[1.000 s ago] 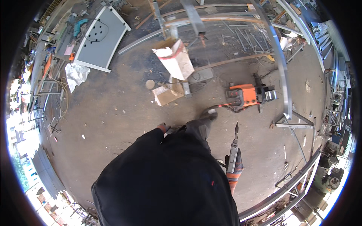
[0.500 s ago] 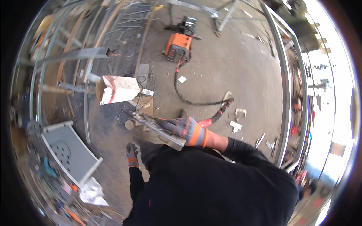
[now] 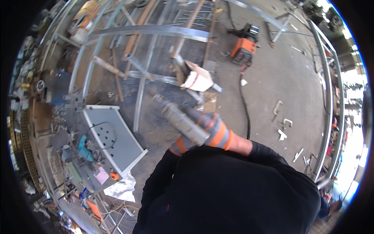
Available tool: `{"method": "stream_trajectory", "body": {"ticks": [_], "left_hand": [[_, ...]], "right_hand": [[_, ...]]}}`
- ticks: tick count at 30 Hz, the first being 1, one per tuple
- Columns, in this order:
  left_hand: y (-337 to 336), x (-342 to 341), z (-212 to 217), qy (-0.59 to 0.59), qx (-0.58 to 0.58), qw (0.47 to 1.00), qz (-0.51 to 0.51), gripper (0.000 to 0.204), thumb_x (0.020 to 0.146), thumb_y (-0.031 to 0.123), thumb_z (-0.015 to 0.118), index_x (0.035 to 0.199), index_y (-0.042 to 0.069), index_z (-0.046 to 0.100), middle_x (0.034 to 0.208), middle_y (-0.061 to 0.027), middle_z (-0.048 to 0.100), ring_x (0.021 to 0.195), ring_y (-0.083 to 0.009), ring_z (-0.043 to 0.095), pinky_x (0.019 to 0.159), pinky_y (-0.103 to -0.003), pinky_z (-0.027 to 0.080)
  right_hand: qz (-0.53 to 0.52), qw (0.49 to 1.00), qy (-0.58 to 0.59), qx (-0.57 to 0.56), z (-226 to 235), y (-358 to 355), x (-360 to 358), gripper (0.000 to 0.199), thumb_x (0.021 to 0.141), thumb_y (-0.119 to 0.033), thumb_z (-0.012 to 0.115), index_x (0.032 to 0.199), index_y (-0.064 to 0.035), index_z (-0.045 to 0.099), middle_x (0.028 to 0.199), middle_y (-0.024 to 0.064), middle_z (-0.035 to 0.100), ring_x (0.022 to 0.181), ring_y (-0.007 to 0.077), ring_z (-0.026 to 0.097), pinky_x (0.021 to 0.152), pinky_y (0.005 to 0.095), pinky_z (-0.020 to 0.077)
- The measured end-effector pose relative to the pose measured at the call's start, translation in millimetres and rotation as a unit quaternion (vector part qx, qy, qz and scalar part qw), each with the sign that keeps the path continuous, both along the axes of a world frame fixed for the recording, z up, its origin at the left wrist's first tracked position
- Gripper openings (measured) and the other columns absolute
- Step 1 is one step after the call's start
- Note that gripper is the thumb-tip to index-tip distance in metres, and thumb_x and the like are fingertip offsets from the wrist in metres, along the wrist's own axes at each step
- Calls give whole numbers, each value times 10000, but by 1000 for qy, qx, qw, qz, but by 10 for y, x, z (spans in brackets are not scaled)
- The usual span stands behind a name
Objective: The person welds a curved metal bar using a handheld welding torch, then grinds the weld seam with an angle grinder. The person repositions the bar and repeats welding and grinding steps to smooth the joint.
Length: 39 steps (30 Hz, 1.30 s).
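My right hand (image 3: 215, 130), in a grey and orange glove, is closed round a long grey metal tool (image 3: 181, 121) with a narrow tip. Motion smears the tool, so its exact kind does not show. It slants up and to the left, in front of my body. My left hand (image 3: 182, 145), gloved alike, is close below the tool's rear end. Its fingers are hidden behind the tool, and I cannot tell whether they touch it. A dark cable (image 3: 245, 105) runs from an orange and black machine (image 3: 244, 48) on the floor down behind my right forearm.
Steel frames (image 3: 152, 29) fill the upper left, with a torn white box (image 3: 198, 80) beside them. A grey panel with a white rim (image 3: 130, 132) stands left of me. Clamps (image 3: 287, 122) and scraps lie on the floor to the right, beside a long metal frame (image 3: 329, 117).
My left hand has come up from low at my side to beneath the tool. My view has turned, so the machine and box appear farther right. My right hand still grips the tool.
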State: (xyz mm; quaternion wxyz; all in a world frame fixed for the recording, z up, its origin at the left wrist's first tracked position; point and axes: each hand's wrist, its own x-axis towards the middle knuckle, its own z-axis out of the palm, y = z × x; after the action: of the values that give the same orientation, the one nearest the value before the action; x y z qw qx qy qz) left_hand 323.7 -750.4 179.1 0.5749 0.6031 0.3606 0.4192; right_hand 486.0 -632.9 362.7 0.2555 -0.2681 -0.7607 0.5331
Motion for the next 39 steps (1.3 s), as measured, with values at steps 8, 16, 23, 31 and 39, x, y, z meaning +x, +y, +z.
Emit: {"method": "stream_trajectory", "body": {"ticks": [8, 16, 23, 31, 39], "left_hand": [[1139, -1173, 53, -15, -126, 992, -26, 519, 1148, 62, 678, 1642, 76, 519, 1583, -81, 604, 1457, -193, 589, 1230, -366, 515], [2043, -2375, -79, 172, -156, 953, -195, 523, 1208, 219, 573, 1695, 92, 431, 1696, -104, 510, 1572, -216, 500, 1318, -378, 405], [2942, -3011, -57, 95, -233, 935, -248, 568, 1108, 181, 752, 1632, 76, 560, 1588, -110, 643, 1484, -223, 588, 1230, -391, 487], [4048, -4007, -259, 99, -223, 873, -421, 467, 1045, 324, 817, 1447, 96, 749, 1444, -158, 769, 1339, -296, 721, 1133, -434, 554], [4541, -5021, -32, -21, -173, 811, -558, 348, 1035, 255, 812, 1320, 57, 799, 1251, -154, 839, 1185, -273, 787, 1065, -408, 588]], "right_hand": [[-62, 995, 70, 18, -580, 1097, -1175, 822, 921, -140, 936, 1651, -42, 571, 1395, 175, 774, 1180, 297, 804, 1003, 378, 608], [-80, 994, 60, 44, -713, 2117, -1941, 923, 872, -199, 975, 1666, -18, 539, 1479, 201, 737, 1218, 360, 794, 987, 412, 613], [-251, 958, 17, 135, -892, 2476, -2516, 682, 907, -189, 898, 1533, -26, 680, 1608, 202, 652, 1165, 323, 814, 891, 390, 667], [-443, 891, -68, 68, -1093, 2602, -3709, 668, 907, -103, 898, 1525, -4, 664, 1436, 182, 733, 1060, 347, 813, 918, 426, 643], [-582, 787, -203, -21, -725, 2562, -5214, 769, 908, -127, 913, 1604, -5, 609, 1480, 178, 756, 1105, 318, 841, 919, 374, 653]]}}
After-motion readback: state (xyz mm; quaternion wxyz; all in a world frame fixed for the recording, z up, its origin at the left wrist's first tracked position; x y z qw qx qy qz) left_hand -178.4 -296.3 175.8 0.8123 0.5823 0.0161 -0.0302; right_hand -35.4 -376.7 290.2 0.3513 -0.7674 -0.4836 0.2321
